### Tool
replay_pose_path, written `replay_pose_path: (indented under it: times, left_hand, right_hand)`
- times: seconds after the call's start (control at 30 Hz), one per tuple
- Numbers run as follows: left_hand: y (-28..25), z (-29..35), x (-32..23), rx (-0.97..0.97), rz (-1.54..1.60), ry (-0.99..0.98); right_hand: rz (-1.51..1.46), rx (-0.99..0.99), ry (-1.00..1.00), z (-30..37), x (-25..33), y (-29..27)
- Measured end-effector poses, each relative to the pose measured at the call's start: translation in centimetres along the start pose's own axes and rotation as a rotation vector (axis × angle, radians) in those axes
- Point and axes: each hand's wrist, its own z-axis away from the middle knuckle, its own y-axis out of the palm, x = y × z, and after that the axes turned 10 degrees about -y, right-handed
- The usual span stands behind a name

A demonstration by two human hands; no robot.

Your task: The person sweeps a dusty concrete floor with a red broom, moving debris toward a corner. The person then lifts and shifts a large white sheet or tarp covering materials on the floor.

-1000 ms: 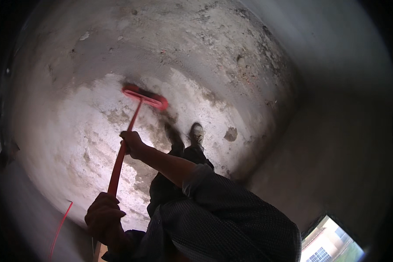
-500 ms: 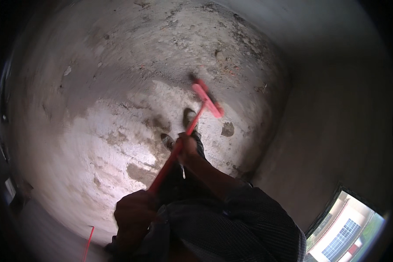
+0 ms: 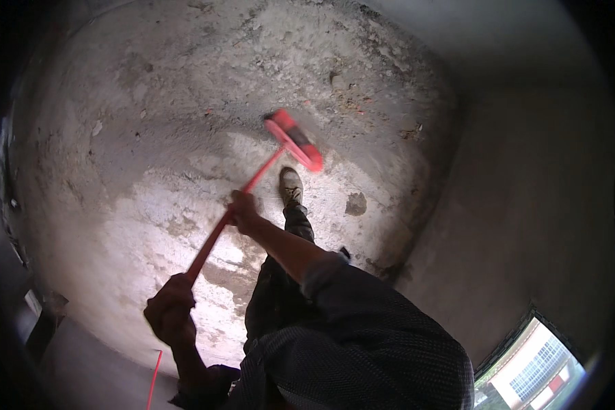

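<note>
A long-handled red broom [image 3: 212,240] slants across the view, from lower left up to the middle. Its wide red and dark head [image 3: 294,141] is at or just above the floor, slightly smeared by motion. My left hand [image 3: 171,307] is wrapped round the top end of the handle, close to my body. Farther down the handle, my right hand [image 3: 244,210] grips it with closed fingers. One laced shoe [image 3: 291,187] of mine stands just on the near side of the broom head.
Rough, stained concrete floor [image 3: 178,184] spreads around me. Loose dirt and rubble [image 3: 352,96] lie beyond the broom head. A bare wall [image 3: 519,191] rises on the right, with a bright window opening [image 3: 533,365] at lower right. A thin red stick [image 3: 155,379] shows at lower left.
Both hands and the broom have shifted left, and the broom head has turned to show its dark side. One of my two shoes has gone from sight.
</note>
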Motion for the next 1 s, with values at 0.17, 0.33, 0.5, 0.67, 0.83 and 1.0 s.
replay_pose_path:
  times: [0.17,0.33,0.5,0.67,0.83,1.0]
  left_hand:
    - [5.0,-1.2,-3.9,-0.091,-0.441,0.079]
    - [10.8,-0.8,-7.5,-0.053,-0.554,0.139]
    - [9.8,-1.7,-12.7,0.285,-0.364,0.267]
    - [9.6,-1.3,-11.0,-0.091,-0.185,0.203]
    - [8.8,-2.6,-7.2,-0.041,-0.042,0.003]
    - [9.2,-3.7,-6.8,-0.112,-0.342,0.079]
  right_hand:
    - [-0.086,0.122,0.256,-2.0,5.9,10.6]
    - [-0.205,0.329,0.208,-0.4,9.4,11.7]
    - [-0.193,0.174,0.205,5.7,14.0,8.4]
    - [-0.277,-0.216,0.092,10.1,13.7,0.6]
    - [-0.135,-0.330,0.242,9.2,12.7,-2.1]
    - [-0.034,0.014,0.333,0.1,8.4,6.2]
